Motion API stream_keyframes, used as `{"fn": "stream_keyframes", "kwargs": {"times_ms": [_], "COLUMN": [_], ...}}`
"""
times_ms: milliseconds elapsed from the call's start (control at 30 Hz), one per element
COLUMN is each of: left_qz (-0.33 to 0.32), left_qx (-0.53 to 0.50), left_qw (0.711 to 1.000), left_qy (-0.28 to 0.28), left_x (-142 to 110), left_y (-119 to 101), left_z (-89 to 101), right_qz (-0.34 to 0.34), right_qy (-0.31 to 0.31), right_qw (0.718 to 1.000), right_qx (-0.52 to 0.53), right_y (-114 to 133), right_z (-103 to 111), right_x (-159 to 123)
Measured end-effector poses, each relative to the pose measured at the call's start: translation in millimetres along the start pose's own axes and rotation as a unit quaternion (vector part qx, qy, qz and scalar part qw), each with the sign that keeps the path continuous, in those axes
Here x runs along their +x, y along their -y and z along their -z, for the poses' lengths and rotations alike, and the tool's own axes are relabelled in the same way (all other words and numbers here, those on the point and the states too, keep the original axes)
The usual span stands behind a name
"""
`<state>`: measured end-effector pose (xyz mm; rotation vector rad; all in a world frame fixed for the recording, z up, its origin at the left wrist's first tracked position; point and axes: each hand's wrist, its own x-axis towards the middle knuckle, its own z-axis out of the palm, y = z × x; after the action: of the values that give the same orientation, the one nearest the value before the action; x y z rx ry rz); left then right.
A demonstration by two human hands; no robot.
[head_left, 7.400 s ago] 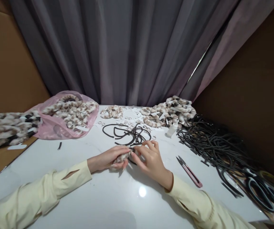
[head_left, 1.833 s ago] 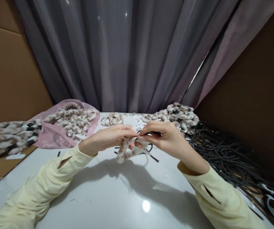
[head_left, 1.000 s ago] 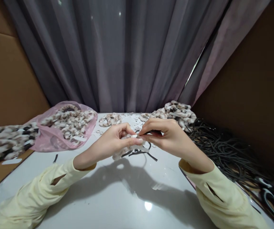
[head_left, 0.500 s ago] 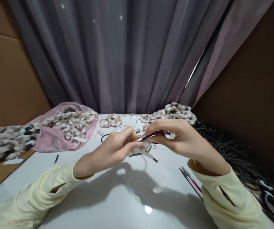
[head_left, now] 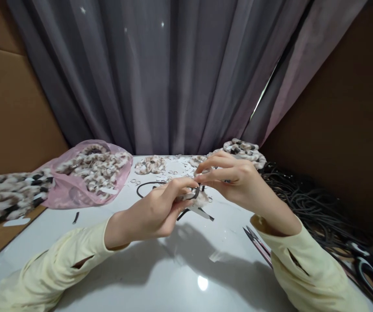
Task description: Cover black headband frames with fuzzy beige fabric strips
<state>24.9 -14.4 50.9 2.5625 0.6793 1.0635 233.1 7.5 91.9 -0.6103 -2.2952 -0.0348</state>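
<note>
My left hand [head_left: 155, 211] is raised over the white table [head_left: 147, 277], fingers closed around a fuzzy cream-and-brown piece [head_left: 200, 199] with a thin black band [head_left: 197, 192] running through it. My right hand [head_left: 235, 182] meets it from the right and pinches the same piece at its top end. A white strip hangs from the piece toward the table. Most of the fuzzy piece is hidden by my fingers.
A pink bag of fuzzy rings [head_left: 89, 171] lies at the left, more fuzzy pieces [head_left: 4, 199] at the far left and another heap [head_left: 243, 149] at the back right. Black bands [head_left: 306, 203] pile along the right edge. Pink-handled snips [head_left: 258, 245] lie near my right sleeve.
Both hands lifted from the table with the fuzzy piece. Over the last second my left hand turned palm-up beneath it and my right hand's pinch shifted slightly higher.
</note>
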Motion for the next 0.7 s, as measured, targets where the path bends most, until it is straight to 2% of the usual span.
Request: {"fn": "stream_keyframes", "kwargs": {"times_ms": [267,400,467,633,700], "left_qz": [-0.02,0.012,0.048,0.14,0.173], "left_qx": [0.024,0.018,0.008,-0.019,-0.04], "left_qw": [0.999,0.999,0.998,0.988,0.981], "left_qy": [-0.022,-0.03,-0.044,-0.069,-0.08], "left_x": [5.1,5.5,6.4,12.8,15.6], "left_y": [-6.8,-5.3,-1.8,9.5,13.9], "left_z": [4.0,1.9,1.2,2.6,3.4], "right_qz": [-0.012,-0.046,-0.077,-0.155,-0.158], "right_qy": [0.03,0.054,0.03,-0.091,-0.082], "right_qw": [0.999,0.996,0.996,0.983,0.984], "right_qx": [0.041,0.053,0.028,-0.033,-0.03], "right_y": [-3.1,-4.6,-3.6,14.3,24.3], "right_z": [-7.3,-10.4,-12.0,-13.3,-15.1], "right_x": [-2.0,-1.9,-1.2,0.8,0.7]}}
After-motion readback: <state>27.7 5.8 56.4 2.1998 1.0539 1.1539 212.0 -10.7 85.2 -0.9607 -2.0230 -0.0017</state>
